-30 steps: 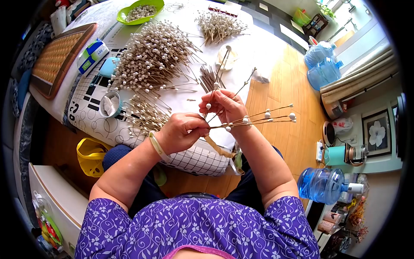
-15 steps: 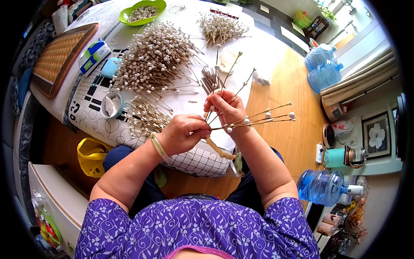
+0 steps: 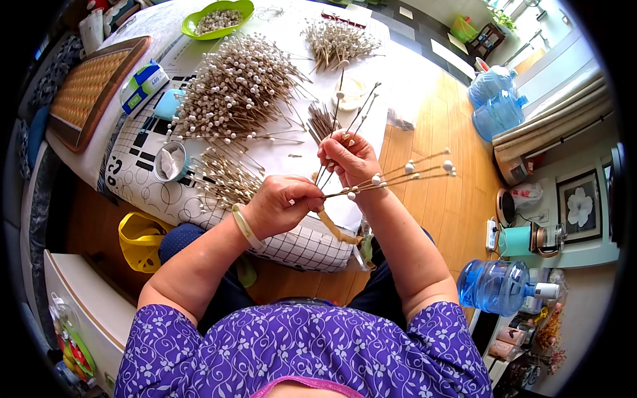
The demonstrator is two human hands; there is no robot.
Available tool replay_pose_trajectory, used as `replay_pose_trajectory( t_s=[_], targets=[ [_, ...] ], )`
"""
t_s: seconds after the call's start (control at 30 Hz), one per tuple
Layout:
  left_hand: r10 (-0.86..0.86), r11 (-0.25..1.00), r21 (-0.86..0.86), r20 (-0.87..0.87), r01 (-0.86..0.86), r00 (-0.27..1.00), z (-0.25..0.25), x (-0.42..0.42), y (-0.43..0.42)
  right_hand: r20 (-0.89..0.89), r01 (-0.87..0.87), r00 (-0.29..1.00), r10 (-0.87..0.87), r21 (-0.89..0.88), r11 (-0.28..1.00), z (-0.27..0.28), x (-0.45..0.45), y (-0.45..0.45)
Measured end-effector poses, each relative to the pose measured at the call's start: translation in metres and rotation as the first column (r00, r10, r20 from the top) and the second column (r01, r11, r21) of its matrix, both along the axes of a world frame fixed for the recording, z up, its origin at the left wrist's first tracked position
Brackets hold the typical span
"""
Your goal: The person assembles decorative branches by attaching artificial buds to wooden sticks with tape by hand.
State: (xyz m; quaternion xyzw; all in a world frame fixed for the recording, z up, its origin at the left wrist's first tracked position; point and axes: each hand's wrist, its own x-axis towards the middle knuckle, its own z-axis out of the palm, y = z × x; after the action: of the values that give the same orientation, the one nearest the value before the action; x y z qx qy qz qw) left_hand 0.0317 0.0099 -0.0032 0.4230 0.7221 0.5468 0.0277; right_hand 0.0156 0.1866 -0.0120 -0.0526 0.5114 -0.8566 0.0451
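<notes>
My left hand (image 3: 286, 202) pinches the joined lower ends of several thin brown stems. Some of these budded stems (image 3: 408, 174) fan out to the right, bearing white round buds. My right hand (image 3: 348, 159) is closed on the upright stems (image 3: 340, 96) of the same bunch, just above and right of my left hand. A strip of tan tape (image 3: 335, 229) hangs below the hands. Behind them lie a large heap of white-budded stems (image 3: 235, 86), a smaller pile of pale-budded stems (image 3: 225, 178) and a bundle of bare brown sticks (image 3: 321, 121).
A green bowl (image 3: 219, 18) of buds and another budded bunch (image 3: 338, 43) sit at the table's far side. On the left are a small tub (image 3: 171, 161), a blue box (image 3: 170, 104) and a tissue pack (image 3: 144, 86). Water bottles (image 3: 494, 285) stand at right.
My right hand has shifted slightly, and the upright stems have changed their angle and sit closer together at the right. My left hand has hardly moved.
</notes>
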Motion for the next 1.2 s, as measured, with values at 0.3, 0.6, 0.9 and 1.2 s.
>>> replay_pose_trajectory(
  t_s=[0.3, 0.6, 0.9, 1.2],
  targets=[
    [-0.027, 0.999, 0.036, -0.014, 0.028, 1.0, 0.0, 0.0, 0.002, -0.014, -0.084, 0.996, 0.082, -0.134, 0.987, 0.0, 0.001, -0.004],
    [0.032, 0.998, -0.052, -0.071, -0.036, 0.997, 0.001, 0.0, -0.001, -0.01, 0.022, 1.0, -0.023, -0.09, 0.996, 0.003, 0.003, -0.01],
    [-0.022, 0.999, 0.046, -0.022, 0.023, 1.0, 0.001, 0.001, 0.001, 0.07, -0.111, 0.989, 0.129, -0.22, 0.969, 0.0, -0.005, -0.001],
    [0.086, 0.97, 0.205, 0.202, -0.128, 0.976, 0.0, 0.0, -0.002, -0.028, -0.337, 0.941, 0.336, -0.023, 0.941, -0.003, 0.007, 0.006]
  ],
)
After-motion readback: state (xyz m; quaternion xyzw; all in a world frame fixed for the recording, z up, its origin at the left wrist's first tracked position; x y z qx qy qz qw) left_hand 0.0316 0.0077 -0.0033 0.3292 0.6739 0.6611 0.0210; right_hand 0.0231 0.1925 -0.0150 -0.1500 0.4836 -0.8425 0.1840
